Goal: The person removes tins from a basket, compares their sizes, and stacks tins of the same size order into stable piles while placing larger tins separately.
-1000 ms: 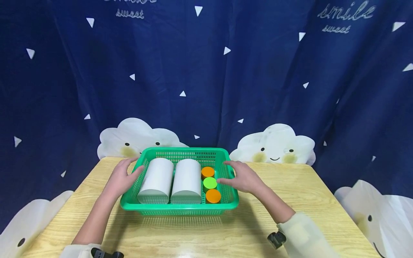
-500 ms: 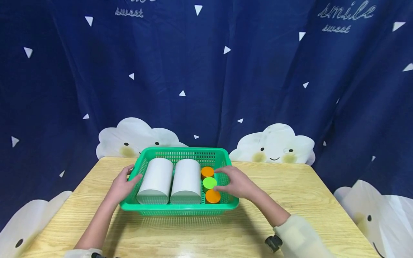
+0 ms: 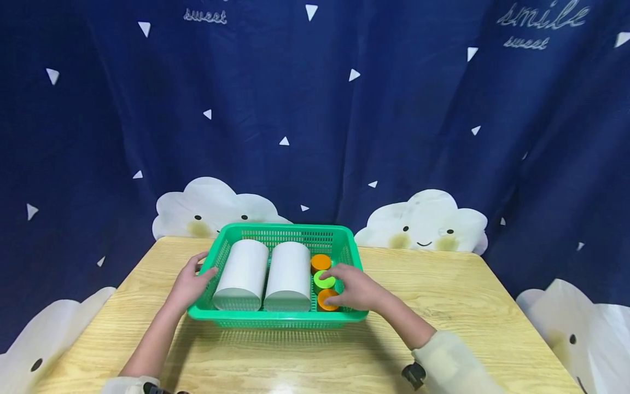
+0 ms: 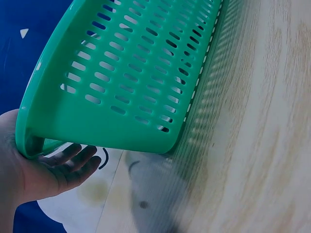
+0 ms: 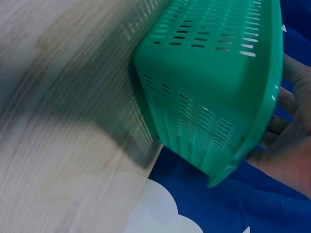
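A green plastic basket with slotted sides stands on the wooden table. Inside lie two white cylinders side by side. Along the right lie two orange round pieces with a lime-green round piece between them. My left hand holds the basket's left rim, thumb over the edge and fingers outside below it, as the left wrist view shows. Over the right rim reaches my right hand, its fingers over the lime-green piece and its thumb at the nearer orange piece. The right wrist view hides the fingertips behind the basket wall.
The wooden table extends on both sides of the basket. Behind it hangs a dark blue curtain with white triangles and smiling clouds. Dark wrist devices sit near both cream sleeves.
My right hand has moved from the basket's right rim inward and nearer, over the lime-green and front orange pieces. My left hand has settled onto the left rim. The basket's contents have stayed put.
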`<action>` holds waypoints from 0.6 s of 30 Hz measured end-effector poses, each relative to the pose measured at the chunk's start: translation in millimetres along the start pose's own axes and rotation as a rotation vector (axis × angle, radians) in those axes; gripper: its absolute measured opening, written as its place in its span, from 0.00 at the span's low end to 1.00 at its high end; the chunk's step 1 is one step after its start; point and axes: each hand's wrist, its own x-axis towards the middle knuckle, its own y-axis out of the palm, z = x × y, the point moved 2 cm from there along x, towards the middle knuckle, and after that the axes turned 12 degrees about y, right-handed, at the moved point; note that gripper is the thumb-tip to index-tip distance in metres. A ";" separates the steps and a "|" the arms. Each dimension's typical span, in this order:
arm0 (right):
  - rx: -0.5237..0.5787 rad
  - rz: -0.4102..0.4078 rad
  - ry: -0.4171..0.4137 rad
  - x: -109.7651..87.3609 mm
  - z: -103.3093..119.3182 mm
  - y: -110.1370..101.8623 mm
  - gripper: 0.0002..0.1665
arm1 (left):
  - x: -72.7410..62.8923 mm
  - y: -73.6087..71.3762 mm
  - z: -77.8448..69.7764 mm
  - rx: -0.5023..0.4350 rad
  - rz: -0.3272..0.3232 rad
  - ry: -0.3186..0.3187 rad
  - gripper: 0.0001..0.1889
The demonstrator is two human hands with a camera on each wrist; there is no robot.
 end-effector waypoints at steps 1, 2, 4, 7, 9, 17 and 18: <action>-0.006 0.008 -0.012 0.5 0.0 1.2 0.26 | 0.2 0.1 -0.5 -0.003 -0.002 -0.001 0.33; -0.009 0.017 -0.019 1.0 -0.1 2.3 0.26 | 0.4 0.1 -0.8 -0.003 -0.002 -0.002 0.33; -0.015 0.026 -0.029 2.4 -0.3 4.3 0.26 | 0.5 0.2 -1.3 -0.006 -0.007 -0.008 0.33; -0.027 0.029 -0.029 5.3 -1.5 7.4 0.26 | 1.0 0.0 -1.9 -0.009 -0.011 -0.012 0.33; -0.035 0.033 -0.018 7.8 -2.1 10.2 0.26 | 0.9 -0.3 -1.8 -0.012 -0.013 -0.017 0.33; -0.124 0.054 0.059 16.8 1.7 19.9 0.24 | -0.4 -0.4 1.0 -0.009 -0.009 -0.017 0.33; -0.143 0.058 0.071 17.9 2.0 21.4 0.24 | -0.5 -0.2 1.2 -0.009 -0.011 -0.015 0.33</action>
